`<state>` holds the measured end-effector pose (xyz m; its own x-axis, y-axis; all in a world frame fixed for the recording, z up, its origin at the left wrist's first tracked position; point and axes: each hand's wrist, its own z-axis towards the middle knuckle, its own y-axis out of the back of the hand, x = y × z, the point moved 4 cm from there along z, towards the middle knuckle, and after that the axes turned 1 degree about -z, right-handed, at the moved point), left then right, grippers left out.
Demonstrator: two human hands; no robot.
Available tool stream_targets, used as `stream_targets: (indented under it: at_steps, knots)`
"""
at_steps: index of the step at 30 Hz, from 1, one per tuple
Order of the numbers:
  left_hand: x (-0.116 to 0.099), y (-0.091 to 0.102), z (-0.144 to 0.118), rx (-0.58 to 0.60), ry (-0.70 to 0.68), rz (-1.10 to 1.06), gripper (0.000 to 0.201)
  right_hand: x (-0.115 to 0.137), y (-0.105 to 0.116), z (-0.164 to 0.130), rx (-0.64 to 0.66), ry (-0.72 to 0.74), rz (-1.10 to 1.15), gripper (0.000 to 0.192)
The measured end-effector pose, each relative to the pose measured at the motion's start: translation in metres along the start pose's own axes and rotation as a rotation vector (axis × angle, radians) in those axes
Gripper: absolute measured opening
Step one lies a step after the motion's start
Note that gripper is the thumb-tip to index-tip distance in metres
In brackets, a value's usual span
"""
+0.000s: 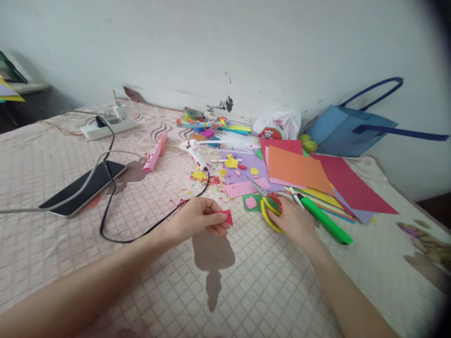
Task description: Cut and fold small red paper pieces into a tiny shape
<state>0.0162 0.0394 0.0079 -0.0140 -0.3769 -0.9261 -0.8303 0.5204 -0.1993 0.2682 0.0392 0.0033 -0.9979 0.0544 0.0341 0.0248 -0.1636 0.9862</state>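
Note:
Between the thumb and fingers of my left hand [202, 217] is a small red piece of paper [228, 217], pinched just above the tablecloth. My right hand [294, 218] is closed around the yellow and red handles of a pair of scissors [268, 213], whose blades point away and to the left over the coloured paper. Beside the scissors lies a green piece of paper [248, 202] with a pink cut-out [251, 202] on it. A green utility knife [327, 220] and a white marker [296, 196] lie close to my right hand, partly beneath or behind it.
A white glue gun [195, 154] with a black cord stands among paper scraps [211, 180]. Coloured sheets [299, 169] are stacked at right, before a blue bag [348, 131]. At left lie a dark phone [84, 188], a power strip [108, 127] and a pink rolled piece [155, 154].

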Motion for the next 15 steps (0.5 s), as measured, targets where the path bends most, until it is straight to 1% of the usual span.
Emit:
stream_targets:
  at_steps: [3,5,7,8,9,10,11,12,13,15]
  knots:
    - [0.003,-0.004,-0.002,0.014,0.041,0.009,0.024,-0.006,0.003,0.001,-0.051,0.014,-0.003,0.039]
    - [0.004,-0.005,-0.002,0.021,0.060,0.015,0.024,0.003,0.013,-0.003,-0.129,0.061,0.070,0.034]
    - [0.006,-0.006,-0.002,0.034,0.080,0.027,0.024,0.020,0.023,-0.010,-0.171,0.138,0.264,0.025]
    - [0.007,-0.007,-0.002,0.042,0.088,0.035,0.024,0.032,0.026,-0.015,-0.120,0.185,0.421,0.021]
    - [0.009,-0.007,-0.002,0.052,0.093,0.047,0.024,0.044,0.027,-0.020,-0.021,0.212,0.584,0.020]
    - [0.010,-0.008,-0.002,0.062,0.095,0.062,0.024,0.057,0.026,-0.026,0.115,0.250,0.728,0.020]
    - [0.011,-0.009,-0.002,0.072,0.091,0.081,0.024,0.070,0.025,-0.032,0.230,0.279,0.832,0.019]
    - [0.012,-0.010,-0.002,0.081,0.081,0.102,0.024,0.080,0.025,-0.038,0.292,0.301,0.886,0.017]
    - [0.013,-0.011,-0.003,0.086,0.065,0.124,0.023,0.087,0.025,-0.043,0.313,0.324,0.917,0.015]
    - [0.013,-0.013,-0.004,0.086,0.025,0.169,0.021,0.095,0.024,-0.048,0.314,0.335,0.942,0.013]
